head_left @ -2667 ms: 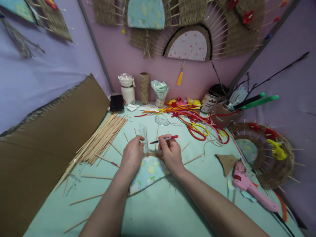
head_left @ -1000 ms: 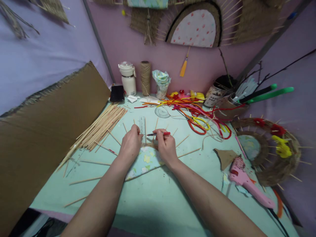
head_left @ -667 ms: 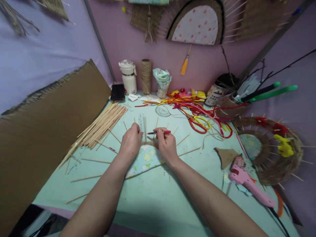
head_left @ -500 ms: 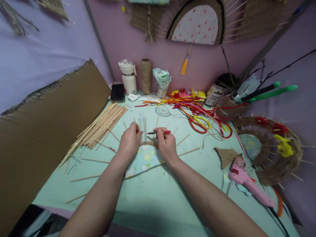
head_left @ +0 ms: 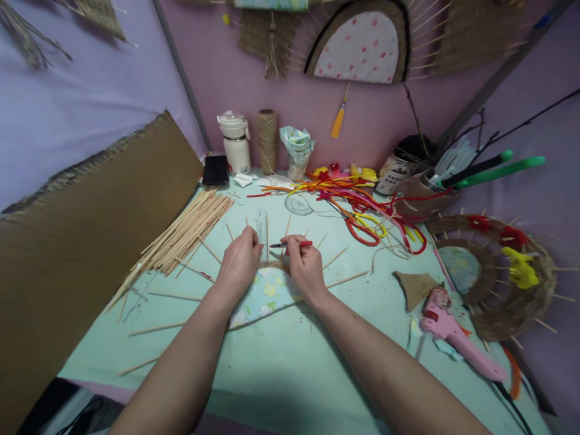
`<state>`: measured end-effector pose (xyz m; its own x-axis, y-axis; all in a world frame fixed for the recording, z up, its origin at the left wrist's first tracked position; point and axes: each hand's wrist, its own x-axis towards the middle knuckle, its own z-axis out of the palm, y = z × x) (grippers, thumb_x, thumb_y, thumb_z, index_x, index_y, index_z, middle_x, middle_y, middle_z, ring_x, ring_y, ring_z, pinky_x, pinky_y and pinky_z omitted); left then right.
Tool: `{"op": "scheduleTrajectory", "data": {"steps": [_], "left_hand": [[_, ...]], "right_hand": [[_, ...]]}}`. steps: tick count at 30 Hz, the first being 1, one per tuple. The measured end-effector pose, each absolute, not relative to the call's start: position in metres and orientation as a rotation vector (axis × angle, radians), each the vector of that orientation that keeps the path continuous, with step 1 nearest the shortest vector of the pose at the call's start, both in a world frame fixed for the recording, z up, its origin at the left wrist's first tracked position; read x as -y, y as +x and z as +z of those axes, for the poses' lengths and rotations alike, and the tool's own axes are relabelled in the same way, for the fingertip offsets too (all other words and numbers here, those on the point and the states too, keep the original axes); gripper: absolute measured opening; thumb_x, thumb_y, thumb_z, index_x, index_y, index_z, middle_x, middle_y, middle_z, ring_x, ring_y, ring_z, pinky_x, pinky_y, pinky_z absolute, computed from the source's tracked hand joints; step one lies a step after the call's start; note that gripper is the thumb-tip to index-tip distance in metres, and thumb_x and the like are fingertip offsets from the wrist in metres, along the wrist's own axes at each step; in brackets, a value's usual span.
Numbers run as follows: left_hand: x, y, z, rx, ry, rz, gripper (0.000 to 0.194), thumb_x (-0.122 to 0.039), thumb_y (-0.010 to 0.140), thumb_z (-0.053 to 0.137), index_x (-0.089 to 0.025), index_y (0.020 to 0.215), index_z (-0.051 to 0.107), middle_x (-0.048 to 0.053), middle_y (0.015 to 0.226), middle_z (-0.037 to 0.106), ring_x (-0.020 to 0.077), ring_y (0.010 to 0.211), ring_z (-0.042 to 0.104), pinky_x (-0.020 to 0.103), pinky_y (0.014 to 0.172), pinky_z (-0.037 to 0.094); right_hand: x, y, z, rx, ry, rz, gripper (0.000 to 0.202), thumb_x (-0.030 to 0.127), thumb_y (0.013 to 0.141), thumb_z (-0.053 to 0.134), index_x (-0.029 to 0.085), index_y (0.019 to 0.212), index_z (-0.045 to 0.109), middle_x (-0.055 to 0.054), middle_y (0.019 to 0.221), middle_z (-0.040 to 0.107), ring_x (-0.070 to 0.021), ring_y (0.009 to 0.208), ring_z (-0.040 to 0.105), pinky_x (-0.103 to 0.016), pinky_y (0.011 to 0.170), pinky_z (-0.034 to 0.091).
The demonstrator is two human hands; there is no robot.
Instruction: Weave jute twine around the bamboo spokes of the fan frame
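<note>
My left hand (head_left: 238,258) is closed, its thumb and fingers at the edge of a clear ruler (head_left: 262,226) that stands along a thin wooden stick (head_left: 267,238). My right hand (head_left: 306,263) pinches a red pen (head_left: 299,243), its dark tip pointing left towards the ruler and stick. Below both hands lies a half-round piece covered in blue flowered fabric (head_left: 265,293), with a brown twine rim. Several sticks fan out around it. My hands hide part of the rim and the ruler's lower end.
At left, a bundle of sticks (head_left: 188,232) lies beside a tall cardboard sheet (head_left: 104,199). Scissors (head_left: 362,232) rest among coloured pipe cleaners (head_left: 335,188). A pink glue gun (head_left: 462,341) lies at right, near a twine wreath (head_left: 539,290). A twine spool (head_left: 267,142) stands at the back.
The ruler has shifted slightly to the right, its top edge now closer to the stick. My left hand has moved a little with it. The pen stays almost in place.
</note>
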<state>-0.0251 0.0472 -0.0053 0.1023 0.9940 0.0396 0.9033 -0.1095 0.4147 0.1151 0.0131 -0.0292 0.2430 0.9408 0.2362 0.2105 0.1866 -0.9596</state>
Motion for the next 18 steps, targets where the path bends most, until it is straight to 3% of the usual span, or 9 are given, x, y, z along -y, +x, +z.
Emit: {"op": "scheduleTrajectory", "data": {"steps": [4,8,18], "left_hand": [[-0.0472,-0.0257,-0.0055,-1.854,2.075,0.459,0.006,-0.025,0.083,0.050,-0.022,0.088,0.048,0.001,0.072,0.060,0.0181,0.068,0.056,0.027,0.062,0.035],[-0.0471,-0.0256,-0.0057,-1.847,2.059,0.471,0.005,-0.025,0.083,0.049,-0.022,0.086,0.047,0.001,0.070,0.059,0.0180,0.066,0.056,0.027,0.061,0.035],[-0.0473,-0.0240,-0.0034,-1.880,2.057,0.435,0.002,-0.024,0.083,0.049,-0.022,0.083,0.047,0.002,0.073,0.059,0.0189,0.071,0.057,0.028,0.062,0.035]], "right_hand": [[-0.0135,0.1147,-0.0308,1.222,-1.283,0.753,0.031,0.037,0.090,0.041,0.017,0.084,0.064,-0.004,0.085,0.066,-0.0168,0.078,0.059,-0.029,0.074,0.045],[-0.0132,0.1142,-0.0318,1.220,-1.309,0.772,0.027,0.037,0.090,0.043,0.018,0.092,0.061,-0.001,0.075,0.061,-0.0140,0.065,0.054,-0.026,0.063,0.042],[-0.0128,0.1145,-0.0308,1.234,-1.334,0.750,0.025,0.036,0.091,0.040,0.019,0.082,0.056,0.003,0.062,0.052,-0.0122,0.054,0.046,-0.025,0.056,0.037]]}}
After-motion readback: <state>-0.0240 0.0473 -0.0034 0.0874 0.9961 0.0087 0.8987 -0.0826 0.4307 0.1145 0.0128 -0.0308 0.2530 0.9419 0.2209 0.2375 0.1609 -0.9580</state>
